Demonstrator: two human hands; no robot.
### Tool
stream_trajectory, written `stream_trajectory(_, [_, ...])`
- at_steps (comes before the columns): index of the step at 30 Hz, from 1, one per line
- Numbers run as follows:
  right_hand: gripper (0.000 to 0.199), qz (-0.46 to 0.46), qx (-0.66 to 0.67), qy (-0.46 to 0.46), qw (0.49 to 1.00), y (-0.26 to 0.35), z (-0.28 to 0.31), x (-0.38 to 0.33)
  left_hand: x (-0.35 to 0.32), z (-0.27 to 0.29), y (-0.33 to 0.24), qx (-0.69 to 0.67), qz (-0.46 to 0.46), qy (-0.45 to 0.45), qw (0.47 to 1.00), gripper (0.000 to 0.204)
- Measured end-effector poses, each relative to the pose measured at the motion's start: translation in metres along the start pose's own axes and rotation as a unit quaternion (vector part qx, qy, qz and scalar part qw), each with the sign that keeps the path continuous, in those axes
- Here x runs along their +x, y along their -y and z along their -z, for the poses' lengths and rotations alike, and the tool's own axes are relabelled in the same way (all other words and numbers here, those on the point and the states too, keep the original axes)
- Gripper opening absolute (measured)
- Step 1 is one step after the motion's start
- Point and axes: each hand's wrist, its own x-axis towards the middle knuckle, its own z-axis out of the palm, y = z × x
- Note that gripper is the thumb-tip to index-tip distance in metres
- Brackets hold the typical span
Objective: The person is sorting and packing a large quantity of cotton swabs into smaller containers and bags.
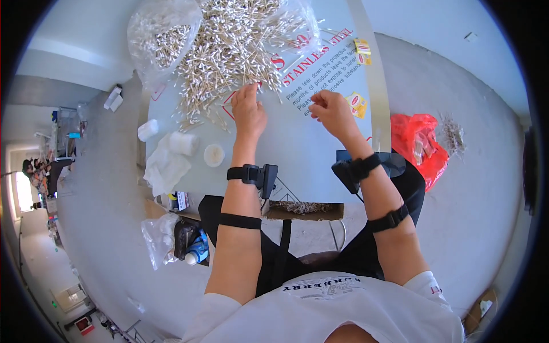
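The left hand [248, 108], fingers spread flat, pressed on the edge of the cotton swab pile [229, 51] on the table [297, 148]; the right hand [331, 111] pinched a few swabs. A sweeping motion could probably have scattered swabs off the table edge. A clear bag [160, 34] held more swabs; a small round tub [214, 155] looked nearly empty.
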Motion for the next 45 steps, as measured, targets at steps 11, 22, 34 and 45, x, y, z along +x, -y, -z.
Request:
stream_trajectory(11, [0.013, 0.116, -0.258, -0.056, 0.958, -0.002, -0.051, 0.065, -0.026, 0.001, -0.016, 0.017, -0.037, -0.014, 0.999, 0.052])
stream_trajectory(22, [0.019, 0.074, -0.295, 0.019, 0.953, -0.005, -0.030, 0.046, 0.018, -0.008, 0.017, -0.002, 0.002, -0.085, 0.996, 0.050])
stream_trajectory(34, [0.047, 0.120, -0.164, -0.023, 0.979, 0.024, -0.067, 0.127, 0.056, 0.018, 0.056, -0.054, 0.228, -0.151, 0.960, 0.045])
stream_trajectory(45, [0.049, 0.038, 0.144, 0.142, 0.979, 0.046, -0.095, 0.154, 0.112, 0.000, 0.018, -0.322, 0.206, -0.088, 0.920, 0.039])
